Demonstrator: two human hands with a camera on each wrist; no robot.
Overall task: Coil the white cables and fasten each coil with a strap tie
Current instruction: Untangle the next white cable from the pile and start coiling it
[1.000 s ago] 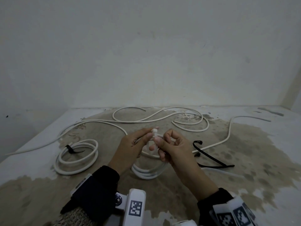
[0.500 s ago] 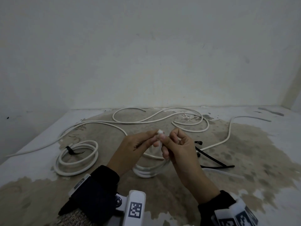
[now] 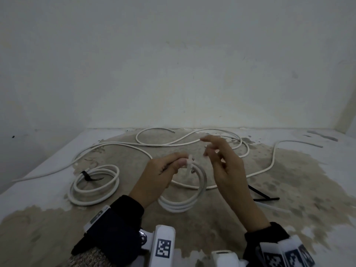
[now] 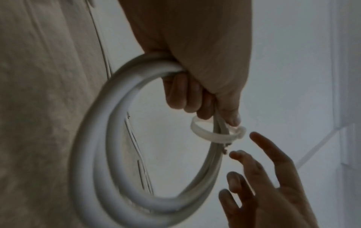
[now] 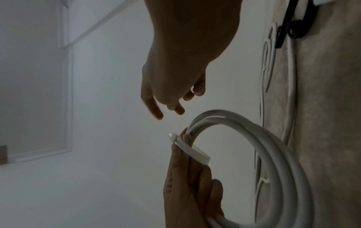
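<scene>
Two coils exist so far: tied coil [image 3: 94, 185] lies on the floor at left with a black tie; second coil [image 3: 185, 195] hangs from my left hand [image 3: 161, 170], fingers curled round it, white strap tie [image 4: 216, 132] looped but looks slack, needs cinching. Long loose cables [image 3: 173, 143] remain uncoiled. Right hand [image 3: 225, 162] is spread, holding nothing, just beside the tie. Spare black ties [image 3: 264, 196] at right; wall beyond, plenty of floor.
</scene>
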